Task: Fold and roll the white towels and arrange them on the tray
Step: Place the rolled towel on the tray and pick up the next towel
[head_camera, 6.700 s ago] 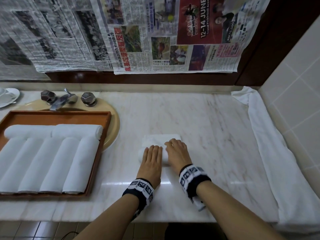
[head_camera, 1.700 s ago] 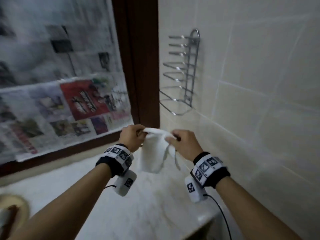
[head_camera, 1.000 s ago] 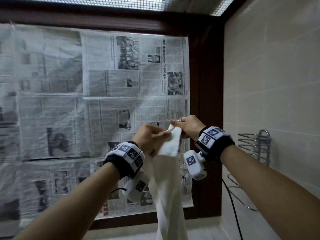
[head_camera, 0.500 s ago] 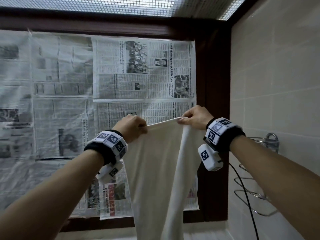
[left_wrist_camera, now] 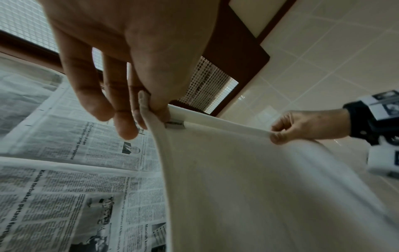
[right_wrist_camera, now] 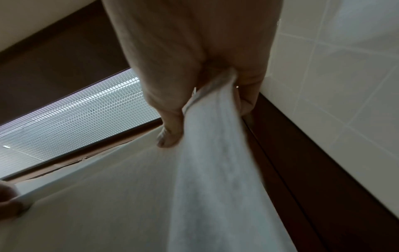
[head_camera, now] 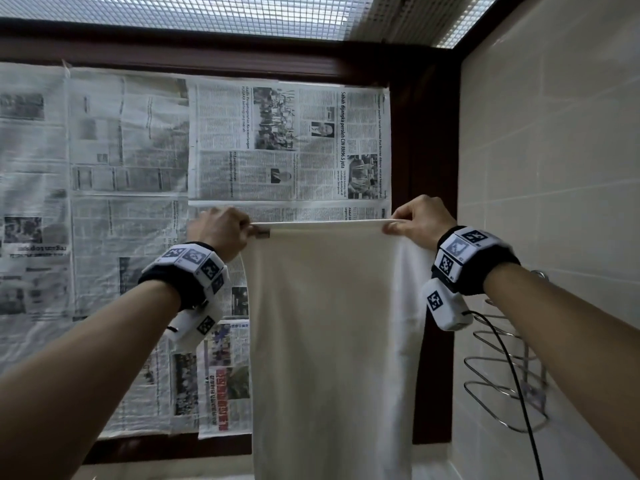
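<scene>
A white towel [head_camera: 329,341] hangs straight down, held up in the air by its top edge. My left hand [head_camera: 221,230] pinches the top left corner beside a small sewn label [left_wrist_camera: 175,125]. My right hand [head_camera: 415,221] pinches the top right corner, and the hem between the hands is stretched taut and level. In the left wrist view the left hand [left_wrist_camera: 151,105] pinches the towel [left_wrist_camera: 259,187] between thumb and finger, with the right hand [left_wrist_camera: 291,129] across. The right wrist view shows the right hand [right_wrist_camera: 205,95] gripping bunched towel [right_wrist_camera: 215,170] cloth. The tray is out of view.
Newspaper sheets [head_camera: 138,202] cover the window behind the towel. A dark wooden frame [head_camera: 429,150] stands right of them. A tiled wall [head_camera: 554,168] on the right carries a wire rack [head_camera: 512,382]. A strip of counter [head_camera: 166,474] shows at the bottom.
My hands have drawn apart along the towel's top edge. The towel, bunched a second ago, now hangs spread flat between them.
</scene>
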`<action>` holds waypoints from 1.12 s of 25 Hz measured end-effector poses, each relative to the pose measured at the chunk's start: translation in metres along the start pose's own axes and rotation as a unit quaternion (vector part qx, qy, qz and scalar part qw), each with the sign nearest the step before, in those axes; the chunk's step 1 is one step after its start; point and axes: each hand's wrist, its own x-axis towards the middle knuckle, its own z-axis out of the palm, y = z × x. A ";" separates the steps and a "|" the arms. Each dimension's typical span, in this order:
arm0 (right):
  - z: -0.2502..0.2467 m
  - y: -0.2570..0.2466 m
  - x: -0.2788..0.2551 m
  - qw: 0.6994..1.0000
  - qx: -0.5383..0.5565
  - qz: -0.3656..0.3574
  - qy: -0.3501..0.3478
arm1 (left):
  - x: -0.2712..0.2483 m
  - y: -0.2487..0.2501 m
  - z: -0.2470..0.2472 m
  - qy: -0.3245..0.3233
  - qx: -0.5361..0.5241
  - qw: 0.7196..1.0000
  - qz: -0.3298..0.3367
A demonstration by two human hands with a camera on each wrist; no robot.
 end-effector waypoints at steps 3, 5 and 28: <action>-0.007 0.010 -0.002 1.000 -0.022 0.013 0.018 | 0.003 -0.005 -0.005 0.026 -0.023 0.999 -0.024; -0.012 0.016 -0.005 0.999 -0.030 0.013 0.032 | 0.003 -0.010 -0.009 0.026 -0.044 0.997 -0.056; 0.074 0.026 -0.060 0.910 0.365 0.183 -0.064 | -0.062 -0.006 0.038 -0.030 -0.477 0.829 -0.289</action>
